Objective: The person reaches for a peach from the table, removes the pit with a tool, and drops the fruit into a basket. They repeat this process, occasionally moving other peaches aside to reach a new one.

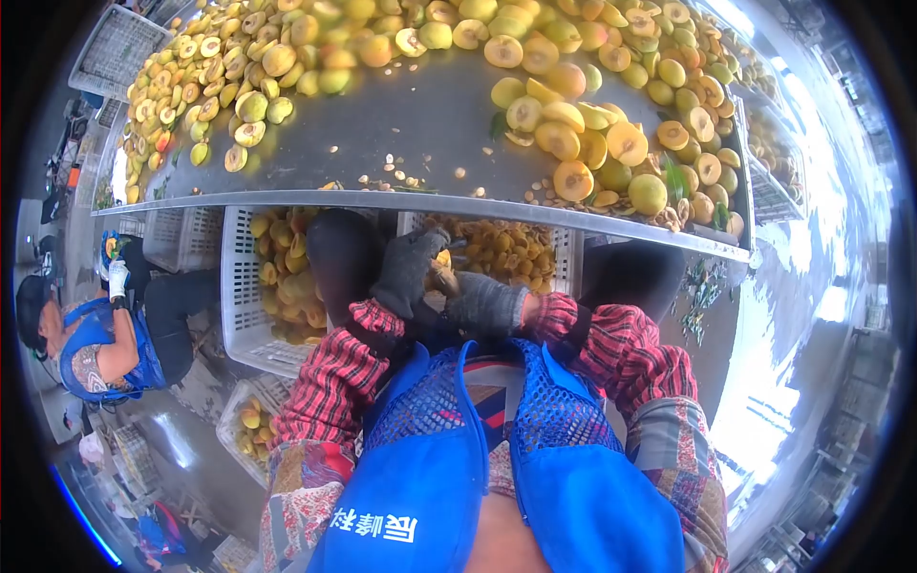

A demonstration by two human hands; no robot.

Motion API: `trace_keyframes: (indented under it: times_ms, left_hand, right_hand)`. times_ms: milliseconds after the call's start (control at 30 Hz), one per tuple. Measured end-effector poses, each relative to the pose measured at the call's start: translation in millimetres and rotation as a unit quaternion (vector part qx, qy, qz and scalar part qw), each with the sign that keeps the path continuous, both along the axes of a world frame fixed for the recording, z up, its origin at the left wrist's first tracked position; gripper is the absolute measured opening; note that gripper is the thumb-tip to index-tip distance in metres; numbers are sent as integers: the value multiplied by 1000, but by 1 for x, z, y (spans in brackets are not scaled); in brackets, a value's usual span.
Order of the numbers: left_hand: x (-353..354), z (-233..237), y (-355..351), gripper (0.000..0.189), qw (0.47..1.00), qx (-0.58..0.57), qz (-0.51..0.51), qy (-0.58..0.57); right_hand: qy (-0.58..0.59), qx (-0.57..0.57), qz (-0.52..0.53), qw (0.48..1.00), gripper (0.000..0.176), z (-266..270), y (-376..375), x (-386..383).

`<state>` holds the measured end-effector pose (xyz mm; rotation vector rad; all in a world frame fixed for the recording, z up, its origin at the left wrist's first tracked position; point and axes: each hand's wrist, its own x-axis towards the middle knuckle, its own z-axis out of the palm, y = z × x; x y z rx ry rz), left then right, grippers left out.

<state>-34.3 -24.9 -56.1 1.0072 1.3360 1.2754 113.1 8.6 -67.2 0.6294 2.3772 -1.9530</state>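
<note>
Both hands wear dark grey gloves and meet above my lap, below the table edge. My left hand [409,271] is closed around a yellow fruit piece [443,259], its fingers pointing up and right. Close beside it, my right hand [485,304] is closed at the lower side of the same fruit; a brownish part of what is held shows between the hands. Whether my right hand holds a tool is hidden. Behind the hands, a white crate [565,260] holds many cut fruit pieces [506,250].
A metal table [382,119] spans the top, bearing piles of whole and halved yellow fruit [626,143]. At the left stand a white crate of fruit [239,315] and a smaller basket [229,427]. A seated co-worker [105,349] is at the far left.
</note>
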Motion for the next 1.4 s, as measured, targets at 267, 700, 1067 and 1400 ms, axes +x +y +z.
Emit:
trace_keyframes:
  times_ms: [267, 700, 1067, 1400]
  left_hand:
    - [2, 4, -2, 17, 964, 79, -29, 254]
    - [2, -13, -2, 19, 919, 24, 3, 393]
    - [-3, -41, -3, 22, 982, -50, 37, 176]
    - [4, -49, 0, 16, 982, -91, 137, 98]
  right_hand:
    - [76, 204, 39, 975, 41, 29, 1, -1]
    - [48, 171, 10, 984, 17, 29, 3, 4]
    - [-22, -8, 19, 1000, 10, 16, 3, 8]
    - [-67, -182, -89, 977, 15, 34, 2, -1]
